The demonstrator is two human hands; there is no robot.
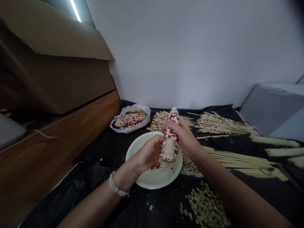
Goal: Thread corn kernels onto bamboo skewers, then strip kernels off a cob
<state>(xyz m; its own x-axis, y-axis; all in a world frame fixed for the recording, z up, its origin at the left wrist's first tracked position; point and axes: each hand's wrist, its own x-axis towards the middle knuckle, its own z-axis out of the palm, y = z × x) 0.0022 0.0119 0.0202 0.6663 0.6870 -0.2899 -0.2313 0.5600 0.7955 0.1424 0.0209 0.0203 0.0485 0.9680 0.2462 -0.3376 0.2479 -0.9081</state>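
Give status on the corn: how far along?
Done: a heap of loose kernels lies near the front. In hand: a speckled cob, pale at its lower end, gripped by the left hand and right hand over a white bowl. Left: more cobs in a plastic bag.

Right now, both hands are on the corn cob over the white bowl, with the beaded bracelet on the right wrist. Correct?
Not quite: the beaded bracelet is on the left wrist, not the right, as the head view shows. The rest stands: the left hand and right hand are on the corn cob over the white bowl.
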